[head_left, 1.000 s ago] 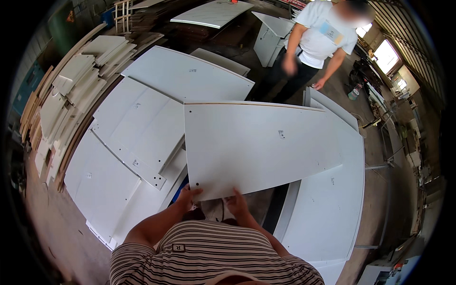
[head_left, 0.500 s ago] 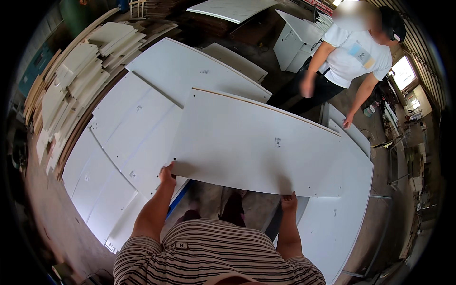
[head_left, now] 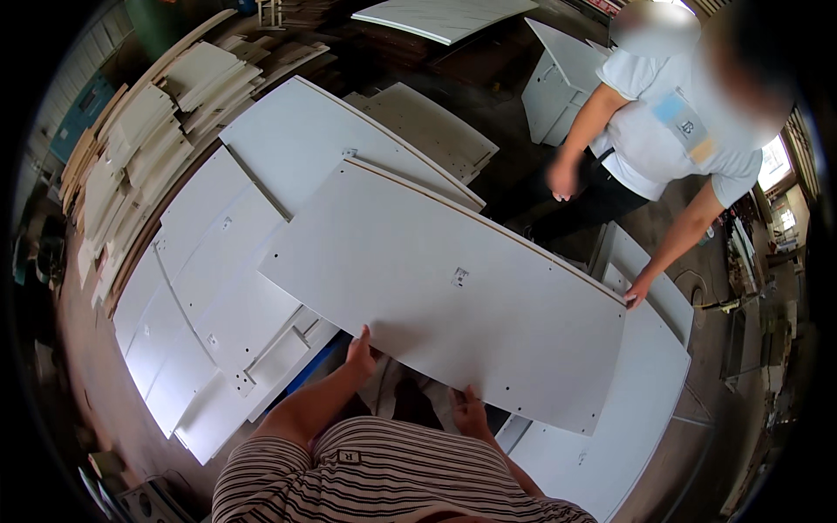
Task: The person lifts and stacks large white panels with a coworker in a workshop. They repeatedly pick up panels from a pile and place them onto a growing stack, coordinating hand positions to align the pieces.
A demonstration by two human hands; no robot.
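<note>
White panel (head_left: 449,301) has turned; left grip (head_left: 361,352) sits nearer right grip (head_left: 469,410).

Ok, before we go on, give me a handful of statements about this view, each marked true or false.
1. The person's left hand and right hand are both at the near edge of the white panel. True.
2. A co-worker's hand is at the panel's left end. False: it is by the far corner of the right end.
3. Piled boards lie toward the left of the picture. True.
4. The co-worker wears stripes. False: the co-worker's shirt is white; the camera wearer's shirt is striped.
5. The panel has no holes. False: small dark holes show in it.
</note>
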